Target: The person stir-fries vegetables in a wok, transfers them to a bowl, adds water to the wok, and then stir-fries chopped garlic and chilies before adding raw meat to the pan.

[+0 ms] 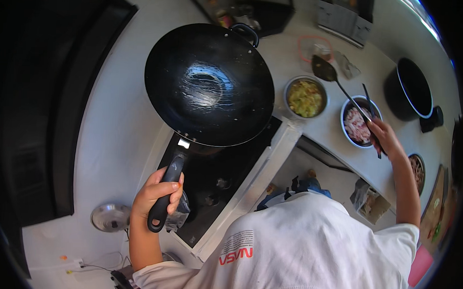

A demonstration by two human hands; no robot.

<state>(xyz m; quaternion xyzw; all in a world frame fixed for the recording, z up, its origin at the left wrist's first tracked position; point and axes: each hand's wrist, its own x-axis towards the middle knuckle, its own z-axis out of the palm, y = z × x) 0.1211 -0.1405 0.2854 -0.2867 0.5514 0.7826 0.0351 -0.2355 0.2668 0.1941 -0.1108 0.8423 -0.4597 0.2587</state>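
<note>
My left hand (159, 191) is closed around the black handle of a large wok (252, 95), which is tilted above the black cooktop (230, 167). The wok's inside is wet and shiny, with small specks. A dark spatula or ladle (325, 69) is held by its long handle in my right hand (386, 138), over the counter at the right. Under its handle sits a bowl of sliced raw meat (356, 126) with chopsticks (368, 95) across it. A metal bowl of cooked yellow-green food (305, 98) stands between the wok and the meat bowl.
A deep black pot (413, 89) stands at the upper right. Nearer the right edge are a bowl of shredded food (417, 172) and a cutting board (433, 201). A red-rimmed container (315, 48) lies behind the bowls. A metal lid (110, 218) is at the lower left.
</note>
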